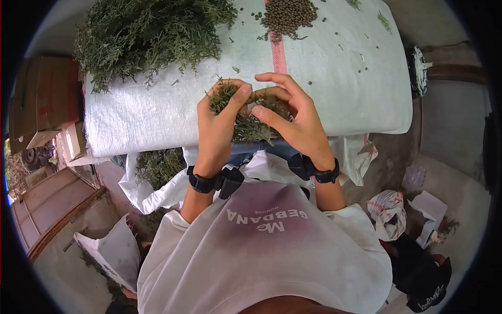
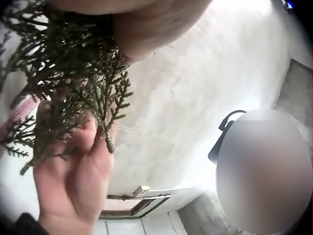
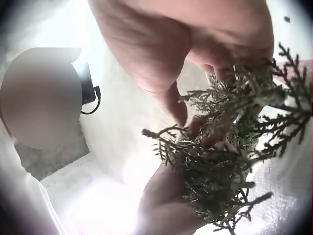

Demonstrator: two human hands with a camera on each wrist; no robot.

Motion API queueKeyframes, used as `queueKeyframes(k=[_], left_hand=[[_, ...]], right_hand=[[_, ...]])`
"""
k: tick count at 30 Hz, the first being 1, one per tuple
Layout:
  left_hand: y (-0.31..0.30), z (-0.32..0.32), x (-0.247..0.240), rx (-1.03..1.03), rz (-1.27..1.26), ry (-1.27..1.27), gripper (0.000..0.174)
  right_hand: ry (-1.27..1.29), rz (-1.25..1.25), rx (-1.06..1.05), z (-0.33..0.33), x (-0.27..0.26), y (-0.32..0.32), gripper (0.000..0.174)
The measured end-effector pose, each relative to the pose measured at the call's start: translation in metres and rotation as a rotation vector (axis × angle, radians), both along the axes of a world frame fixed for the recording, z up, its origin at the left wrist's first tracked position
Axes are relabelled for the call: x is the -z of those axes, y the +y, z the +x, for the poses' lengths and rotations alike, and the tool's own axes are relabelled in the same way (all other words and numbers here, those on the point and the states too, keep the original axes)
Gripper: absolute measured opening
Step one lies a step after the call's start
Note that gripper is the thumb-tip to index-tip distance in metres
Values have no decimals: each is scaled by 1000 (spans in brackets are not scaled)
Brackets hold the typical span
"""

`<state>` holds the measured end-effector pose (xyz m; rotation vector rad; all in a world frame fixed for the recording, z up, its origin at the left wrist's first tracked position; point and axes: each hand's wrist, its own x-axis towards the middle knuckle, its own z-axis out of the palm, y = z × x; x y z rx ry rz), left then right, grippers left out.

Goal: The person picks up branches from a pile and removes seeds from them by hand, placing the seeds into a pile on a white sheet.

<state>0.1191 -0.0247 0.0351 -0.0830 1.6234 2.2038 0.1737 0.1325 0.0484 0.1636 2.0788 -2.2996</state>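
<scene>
In the head view my left hand [image 1: 217,123] grips a bunch of green evergreen sprigs [image 1: 251,130], its thumb lying over the near side. My right hand [image 1: 300,118] curls around the bunch from the other side, index finger extended and thumb pointing toward the left thumb. Scaly twigs [image 2: 63,68] with cut stem ends cross in front of the right palm in the left wrist view. The right wrist view has the right thumb [image 3: 177,108] at the edge of the twigs, with some fingertips hidden behind foliage.
Ahead, a white woven sack surface [image 1: 172,118] bears a large evergreen heap [image 1: 151,36] at left and a pile of small brown round seeds or cones [image 1: 290,18]. More greenery [image 1: 159,167] lies below its front edge. Cardboard boxes [image 1: 47,99] stand left; a crumpled bag [image 1: 387,212] lies right.
</scene>
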Motion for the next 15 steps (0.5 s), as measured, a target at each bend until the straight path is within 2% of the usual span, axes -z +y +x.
queueKeyframes(k=[2, 5, 6, 8, 9, 10, 12, 13, 15], left_hand=[[0, 0, 0, 22, -25, -9, 14], [2, 0, -6, -104, 16, 20, 17], [2, 0, -6, -109, 21, 23, 17], [-1, 0, -8, -112, 172, -35, 16], [-3, -2, -10, -116, 245, -52, 16], [-7, -1, -6, -125, 242, -28, 16], [-18, -5, 9, 28, 212, 58, 15], [-20, -10, 10, 17, 202, 102, 15], [-24, -5, 10, 135, 85, 171, 15]], right_hand=[[-4, -57, 37, 0, 9, -4, 36], [-18, -169, 107, 1, 14, -5, 28], [-9, -193, 208, -1, 12, -5, 25], [12, -245, 409, -3, 7, -3, 22], [25, -247, 396, -4, 3, 0, 22], [25, -165, 438, -2, -2, 4, 23], [75, -116, 467, -11, -8, -1, 25], [113, 29, 392, -14, -11, -5, 25], [138, 331, 257, -11, -13, -16, 26]])
